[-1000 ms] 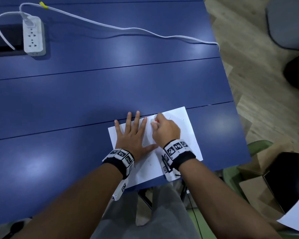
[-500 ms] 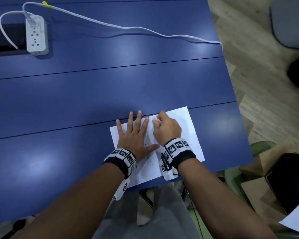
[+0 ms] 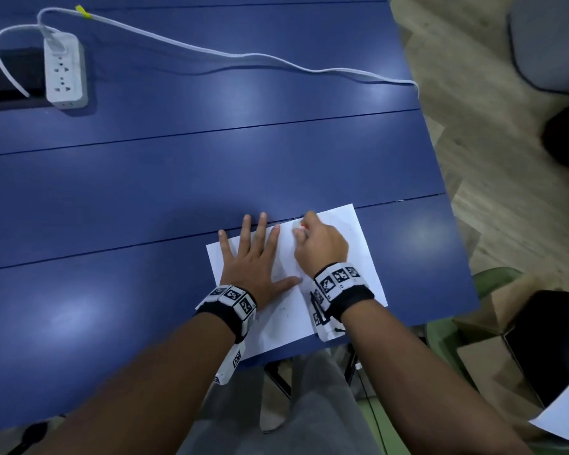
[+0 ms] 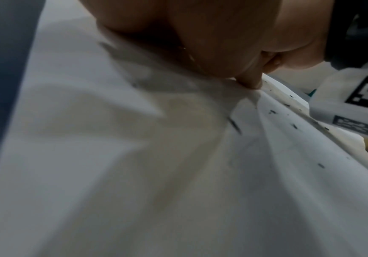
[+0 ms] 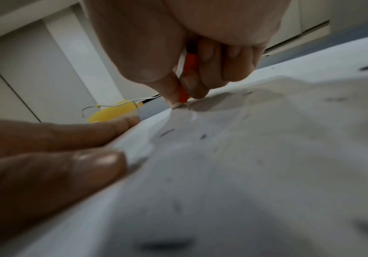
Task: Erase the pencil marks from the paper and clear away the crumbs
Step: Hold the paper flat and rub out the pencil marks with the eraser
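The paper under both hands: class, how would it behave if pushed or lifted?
The paper is probably floppy: it ripples near the left hand. It likely slides easily, hence that flat hand pinning it while the right hand rubs with the eraser.

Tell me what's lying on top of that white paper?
On the paper the left hand presses flat, and the right hand pinches an orange eraser against it. Dark crumbs lie scattered around. Any pencil marks under the hands are covered.
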